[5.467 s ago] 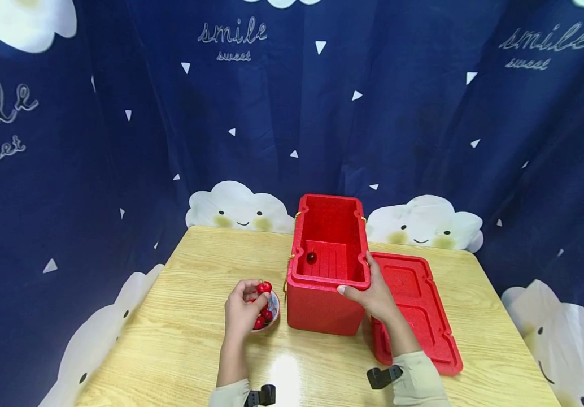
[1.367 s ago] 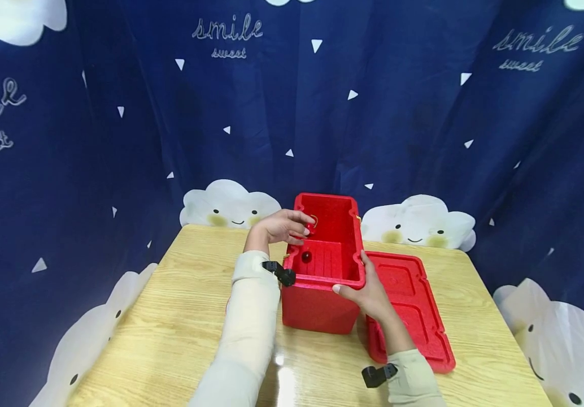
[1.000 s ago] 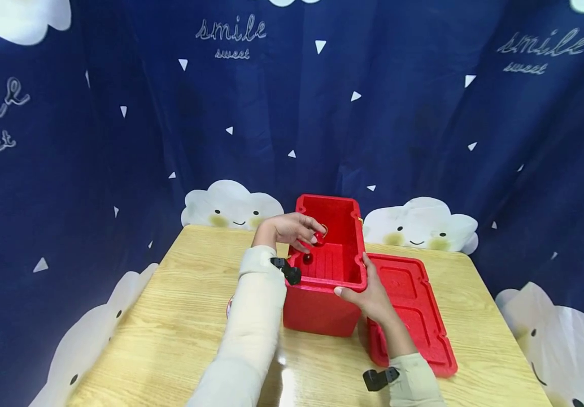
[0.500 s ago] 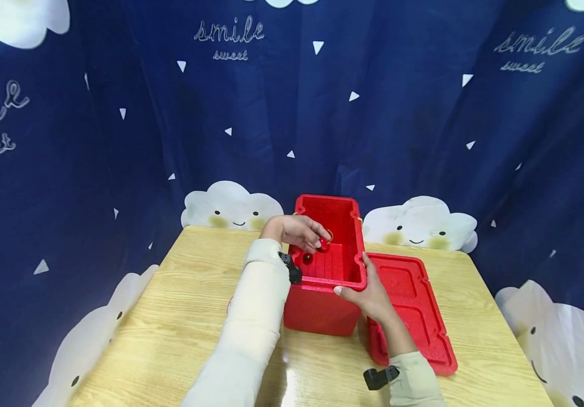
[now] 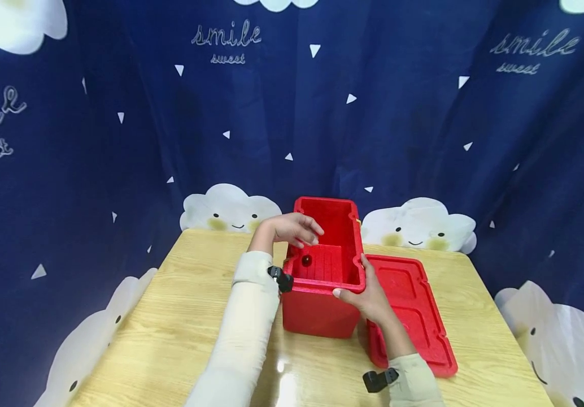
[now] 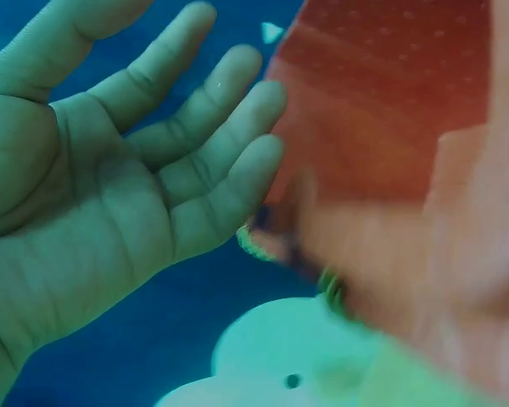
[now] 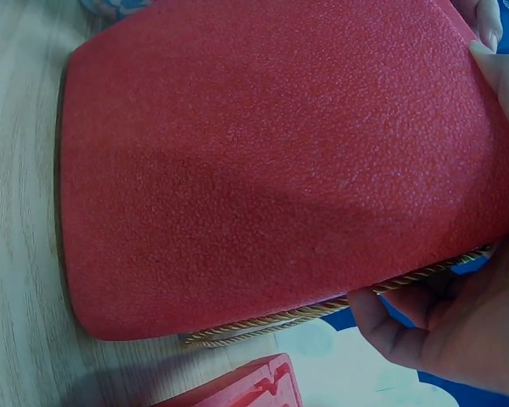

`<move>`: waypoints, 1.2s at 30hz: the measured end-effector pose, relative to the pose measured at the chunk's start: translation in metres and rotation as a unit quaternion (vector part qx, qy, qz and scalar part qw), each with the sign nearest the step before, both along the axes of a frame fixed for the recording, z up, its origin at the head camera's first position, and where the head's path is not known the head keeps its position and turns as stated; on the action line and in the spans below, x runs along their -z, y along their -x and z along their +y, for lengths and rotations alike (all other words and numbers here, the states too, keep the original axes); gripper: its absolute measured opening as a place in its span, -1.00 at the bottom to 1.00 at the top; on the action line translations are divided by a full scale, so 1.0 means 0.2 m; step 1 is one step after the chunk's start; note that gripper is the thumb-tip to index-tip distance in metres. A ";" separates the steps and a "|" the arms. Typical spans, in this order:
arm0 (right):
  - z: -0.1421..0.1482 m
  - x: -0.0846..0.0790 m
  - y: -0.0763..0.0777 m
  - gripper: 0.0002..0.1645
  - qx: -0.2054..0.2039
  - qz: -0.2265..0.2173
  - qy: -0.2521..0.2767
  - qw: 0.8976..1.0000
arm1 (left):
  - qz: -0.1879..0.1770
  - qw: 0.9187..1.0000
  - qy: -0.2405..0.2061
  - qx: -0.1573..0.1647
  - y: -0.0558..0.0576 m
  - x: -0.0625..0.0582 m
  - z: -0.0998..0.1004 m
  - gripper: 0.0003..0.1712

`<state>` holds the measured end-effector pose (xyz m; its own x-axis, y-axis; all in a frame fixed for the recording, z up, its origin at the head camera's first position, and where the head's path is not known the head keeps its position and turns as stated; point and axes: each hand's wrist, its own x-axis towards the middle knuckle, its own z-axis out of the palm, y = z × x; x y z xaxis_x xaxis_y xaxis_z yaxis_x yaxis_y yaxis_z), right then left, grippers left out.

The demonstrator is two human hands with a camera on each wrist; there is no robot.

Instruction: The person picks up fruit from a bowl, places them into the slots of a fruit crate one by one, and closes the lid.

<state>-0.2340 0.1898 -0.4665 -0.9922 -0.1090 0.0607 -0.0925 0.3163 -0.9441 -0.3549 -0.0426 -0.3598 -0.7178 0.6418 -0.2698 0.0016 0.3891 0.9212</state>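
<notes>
A red foam box stands without its lid on the wooden table, a gold rope along its side in the right wrist view. Its near corner is gripped by my right hand, thumb on the front rim and fingers along the right side. My left hand hovers over the box opening from the left. Its fingers are loosely spread in the left wrist view, with nothing between them. One dark red cherry lies on the box floor near the left wall; part of the interior is hidden behind the left hand.
The red lid lies flat on the table, right of the box. A patterned bowl shows at the top edge of the right wrist view; the left sleeve hides it in the head view. A blue curtain hangs behind.
My left hand moved from the bowl into the box opening with a cherry, then let it go; that cherry is out of sight now. My right hand keeps its hold on the box.
</notes>
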 end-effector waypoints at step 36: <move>0.01 0.00 0.01 0.36 0.000 -0.010 -0.001 1.000 | 0.261 0.869 -0.115 -0.404 -0.58 0.50 -0.24 -0.62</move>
<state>-0.2357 0.1914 -0.4667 -0.9933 -0.1083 0.0407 -0.0735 0.3181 -0.9452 -0.2379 -0.0896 -0.4598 -0.9458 -0.1340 0.2959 0.2539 0.2630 0.9308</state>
